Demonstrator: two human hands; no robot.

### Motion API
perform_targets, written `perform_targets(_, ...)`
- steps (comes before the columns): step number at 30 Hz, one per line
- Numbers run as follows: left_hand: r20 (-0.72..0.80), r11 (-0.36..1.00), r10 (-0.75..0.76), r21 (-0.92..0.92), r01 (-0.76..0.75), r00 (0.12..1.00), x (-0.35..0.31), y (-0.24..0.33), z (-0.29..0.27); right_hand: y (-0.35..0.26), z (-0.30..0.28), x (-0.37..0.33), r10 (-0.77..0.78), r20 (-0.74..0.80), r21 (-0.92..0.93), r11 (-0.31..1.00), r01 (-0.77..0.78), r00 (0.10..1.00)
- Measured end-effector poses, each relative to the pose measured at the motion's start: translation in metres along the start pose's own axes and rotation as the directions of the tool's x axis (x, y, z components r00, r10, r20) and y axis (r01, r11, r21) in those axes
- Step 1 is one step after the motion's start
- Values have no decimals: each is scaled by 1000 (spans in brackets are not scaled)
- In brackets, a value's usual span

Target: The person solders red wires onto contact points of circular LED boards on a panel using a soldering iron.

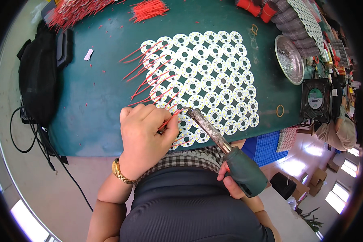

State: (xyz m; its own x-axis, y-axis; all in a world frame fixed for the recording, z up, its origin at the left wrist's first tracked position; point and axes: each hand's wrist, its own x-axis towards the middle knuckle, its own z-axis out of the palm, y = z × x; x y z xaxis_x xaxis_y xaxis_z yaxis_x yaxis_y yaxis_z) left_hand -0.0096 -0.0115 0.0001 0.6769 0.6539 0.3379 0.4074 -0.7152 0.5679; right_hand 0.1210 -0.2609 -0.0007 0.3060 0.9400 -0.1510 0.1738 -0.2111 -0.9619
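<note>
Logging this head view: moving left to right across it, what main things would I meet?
Black bag → small white slip → left hand pinching red wires → soldering iron, held in the right hand → round metal dish → black square fan.

A soldering iron (236,160) slants over white ring boards (202,81), beside red wires (175,114).
</note>
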Motion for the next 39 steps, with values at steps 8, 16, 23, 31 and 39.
perform_targets(8, 96, 1000, -24, -15, 26, 995, 8, 3, -4, -1, 1, 5, -39, -17, -199, 979, 35, 999)
perform_targets(16, 148, 998, -55, 8, 55, 987, 11, 3, -5, -4, 3, 11, -79, -5, -429, 901, 69, 997)
perform_targets(23, 154, 998, -58, 24, 55, 986, 10, 5, -9, -19, 10, 0, 284, -265, 72, 959, -275, 921)
perform_targets(31, 44, 974, -186, -121, 190, 982, 8, 2, -38, -16, 5, 0, 141, -257, -134, 975, -180, 956)
perform_targets(39, 103, 948, -131, -277, 155, 986, -15, 16, -23, -15, 3, -4, 37, -70, -412, 909, -63, 997)
